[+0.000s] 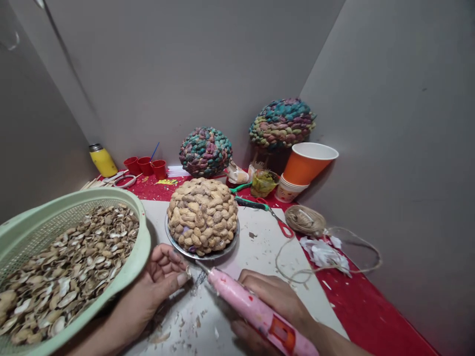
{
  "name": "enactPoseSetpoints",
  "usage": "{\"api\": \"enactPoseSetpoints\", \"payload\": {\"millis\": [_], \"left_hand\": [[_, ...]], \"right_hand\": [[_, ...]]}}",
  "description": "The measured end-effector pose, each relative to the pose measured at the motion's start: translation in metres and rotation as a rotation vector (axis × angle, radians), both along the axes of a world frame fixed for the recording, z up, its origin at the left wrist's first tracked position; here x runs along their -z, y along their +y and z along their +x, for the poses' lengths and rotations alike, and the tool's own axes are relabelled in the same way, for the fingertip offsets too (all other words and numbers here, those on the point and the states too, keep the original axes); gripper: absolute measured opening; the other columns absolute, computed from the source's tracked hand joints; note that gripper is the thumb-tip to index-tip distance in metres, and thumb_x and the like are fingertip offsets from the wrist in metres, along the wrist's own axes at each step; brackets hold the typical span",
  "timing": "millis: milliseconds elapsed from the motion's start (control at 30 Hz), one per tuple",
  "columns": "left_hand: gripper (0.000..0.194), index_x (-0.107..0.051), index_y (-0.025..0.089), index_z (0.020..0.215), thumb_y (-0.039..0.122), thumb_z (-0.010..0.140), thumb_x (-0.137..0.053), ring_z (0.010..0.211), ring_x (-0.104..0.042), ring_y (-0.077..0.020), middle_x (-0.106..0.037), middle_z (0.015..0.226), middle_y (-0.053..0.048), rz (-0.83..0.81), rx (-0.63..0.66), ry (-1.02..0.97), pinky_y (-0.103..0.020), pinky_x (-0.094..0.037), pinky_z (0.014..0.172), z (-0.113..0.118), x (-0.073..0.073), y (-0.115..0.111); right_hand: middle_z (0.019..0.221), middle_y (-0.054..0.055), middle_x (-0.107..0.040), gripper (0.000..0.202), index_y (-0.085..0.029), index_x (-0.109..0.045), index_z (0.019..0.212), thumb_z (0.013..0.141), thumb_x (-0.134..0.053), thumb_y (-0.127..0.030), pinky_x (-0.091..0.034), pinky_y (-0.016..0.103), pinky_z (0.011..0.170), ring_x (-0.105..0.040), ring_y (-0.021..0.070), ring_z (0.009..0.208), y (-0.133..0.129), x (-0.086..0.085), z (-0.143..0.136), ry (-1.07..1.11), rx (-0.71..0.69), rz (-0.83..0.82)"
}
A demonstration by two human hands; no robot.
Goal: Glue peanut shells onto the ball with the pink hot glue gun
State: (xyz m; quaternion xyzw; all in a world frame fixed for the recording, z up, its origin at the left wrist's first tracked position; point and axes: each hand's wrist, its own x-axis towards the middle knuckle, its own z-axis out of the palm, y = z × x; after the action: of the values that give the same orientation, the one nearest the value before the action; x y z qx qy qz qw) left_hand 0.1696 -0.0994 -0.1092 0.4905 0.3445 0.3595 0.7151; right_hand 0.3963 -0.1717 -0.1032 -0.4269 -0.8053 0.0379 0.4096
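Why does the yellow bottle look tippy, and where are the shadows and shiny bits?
Head view: the yellow bottle leans, perhaps partly from wide-lens stretching; a soft shadow falls on the wall beside the orange cup; the metal plate's rim shines slightly.

A round tan peanut-covered dome [202, 215] sits on a round silver metal plate [211, 256], an oval green plastic basket [146, 237] holding curved brown shells [96, 247] at its eight o'clock, a round multicoloured peanut-covered ball [206, 152] at twelve, coiled beige twine [314, 222] at three.
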Motion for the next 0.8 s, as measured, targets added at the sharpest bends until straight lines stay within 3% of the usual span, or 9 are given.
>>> {"api": "enactPoseSetpoints", "payload": {"millis": [100,333,800], "left_hand": [[0.022,-0.059,0.023,0.090,0.023,0.079,-0.078,0.084,-0.061,-0.0111,-0.065,0.087,0.003,0.002,-0.018,-0.003,-0.021,-0.050,0.077,-0.001,0.000,0.000],[0.021,-0.059,0.024,0.093,0.023,0.081,-0.077,0.084,-0.062,-0.0106,-0.066,0.089,0.003,0.042,-0.029,0.020,-0.019,-0.049,0.076,-0.002,0.001,0.001],[0.027,-0.059,0.023,0.089,0.028,0.076,-0.081,0.085,-0.061,-0.0119,-0.066,0.086,0.002,0.027,-0.044,0.026,-0.023,-0.050,0.080,0.001,-0.002,0.000]], "right_hand": [[0.051,-0.004,-0.046,0.043,-0.023,-0.041,0.066,0.101,-0.037,-0.046,-0.031,0.024,0.041,-0.042,0.0104,0.042,0.001,0.008,-0.002,0.000,-0.056,0.040],[0.050,-0.005,-0.045,0.048,-0.023,-0.039,0.063,0.099,-0.036,-0.054,-0.028,0.024,0.041,-0.038,0.0102,0.042,0.002,0.023,-0.004,-0.074,-0.022,0.004],[0.047,-0.003,-0.047,0.060,-0.021,-0.042,0.059,0.103,-0.018,-0.054,-0.027,0.025,0.042,-0.039,0.0096,0.041,0.003,0.018,-0.009,-0.162,0.037,0.046]]}}
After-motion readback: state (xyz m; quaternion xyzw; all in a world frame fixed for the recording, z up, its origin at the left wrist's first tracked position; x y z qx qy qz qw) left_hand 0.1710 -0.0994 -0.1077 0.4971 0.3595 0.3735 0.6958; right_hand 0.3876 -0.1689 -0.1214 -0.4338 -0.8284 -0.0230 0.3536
